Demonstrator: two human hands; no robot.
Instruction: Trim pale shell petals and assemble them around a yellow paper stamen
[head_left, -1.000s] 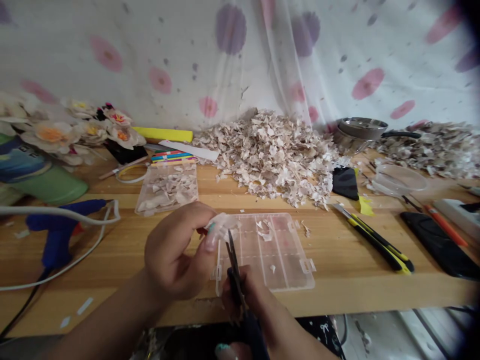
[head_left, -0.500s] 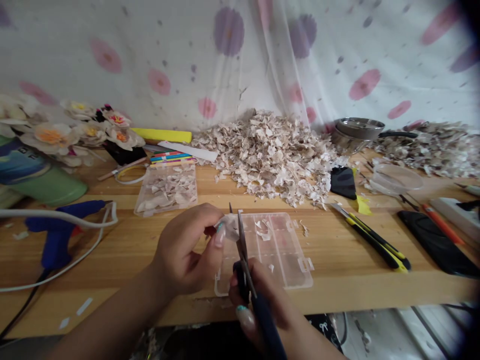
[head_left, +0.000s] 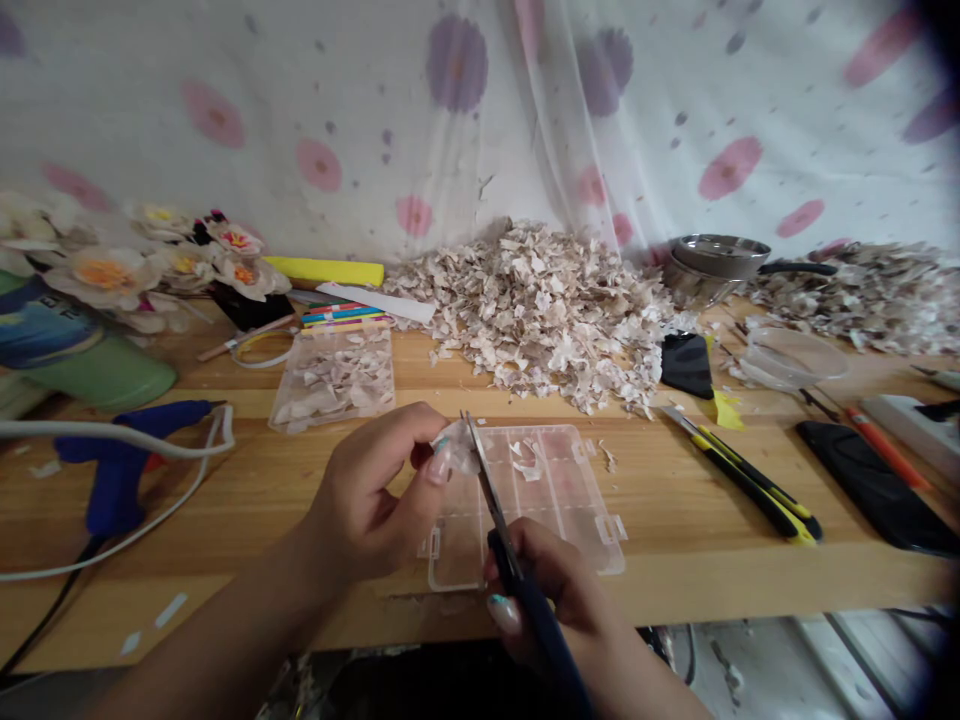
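Observation:
My left hand (head_left: 371,500) pinches a small pale shell-like flake (head_left: 457,448) between thumb and fingertips, above the near left corner of a clear compartment box (head_left: 570,500). My right hand (head_left: 559,595) grips dark-handled scissors (head_left: 499,530); their blades point up and away, closed on the flake's right edge. The box holds a few small flakes in its far compartments.
A large heap of pale flakes (head_left: 547,310) lies at the back, another heap (head_left: 862,295) at the right. A second clear box of flakes (head_left: 334,375), a blue glue gun (head_left: 124,460) with cable, craft flowers (head_left: 142,265), a yellow-black cutter (head_left: 750,485), a phone (head_left: 874,485) and a metal pan (head_left: 724,260) surround the work spot.
The scissors swung from below the flake up to it, opened, then the blades closed on its edge. My right hand shifted rightwards; my left hand stayed in place.

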